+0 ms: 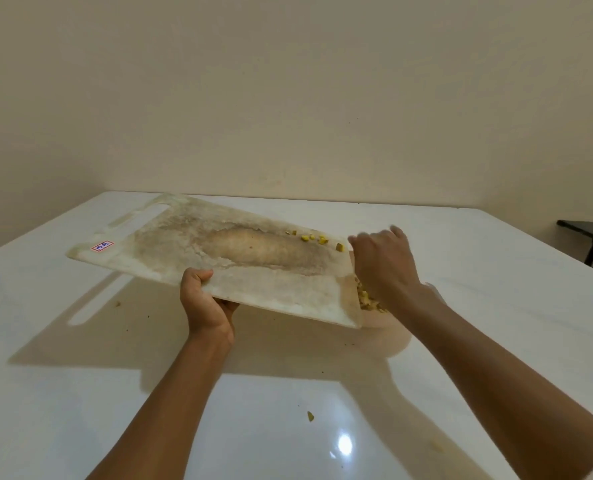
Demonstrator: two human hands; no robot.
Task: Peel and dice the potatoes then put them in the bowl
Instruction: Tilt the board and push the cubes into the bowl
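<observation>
A worn white cutting board (191,251) hangs tilted above the table, its right end lowered over a pale bowl (388,336). My left hand (205,303) grips the board's near edge from below. My right hand (383,261) is at the board's right end, fingers curled loosely, holding nothing that I can see. Several yellow potato cubes (317,239) cling to the board's far right corner. More diced potato (368,299) lies in the bowl, mostly hidden by the board and my right wrist.
The white glossy table (496,306) runs to a beige wall at the back. A potato scrap (310,416) lies on the table near me, with small crumbs (118,303) at the left. A dark side table (589,233) stands at the far right.
</observation>
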